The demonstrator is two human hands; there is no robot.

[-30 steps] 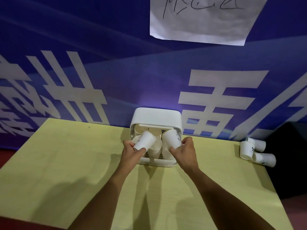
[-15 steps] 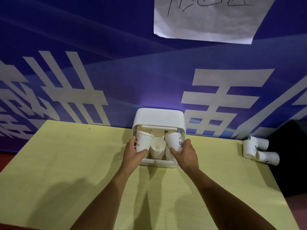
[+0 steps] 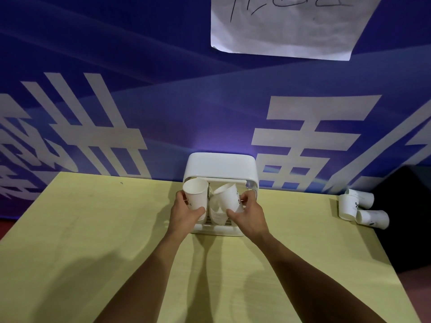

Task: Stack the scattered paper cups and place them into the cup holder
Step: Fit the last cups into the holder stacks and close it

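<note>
A white cup holder [image 3: 219, 165] stands at the back of the yellow table [image 3: 93, 241], against the blue banner. My left hand [image 3: 185, 212] grips a white paper cup [image 3: 196, 195], upright at the holder's left opening. My right hand [image 3: 249, 214] grips a second paper cup [image 3: 227, 198], tilted with its mouth leaning left, at the holder's right side. Between them a stack of cups [image 3: 217, 214] sits inside the holder. Three more paper cups [image 3: 360, 209] lie scattered at the table's far right edge.
A blue banner with large white characters [image 3: 93, 127] rises directly behind the table. A white sheet of paper [image 3: 286, 24] hangs on it above. A dark area [image 3: 405, 217] lies beyond the table's right edge.
Both hands have lifted their cups slightly at the holder. The left cup now stands upright and higher; the right cup has tipped further to the left.
</note>
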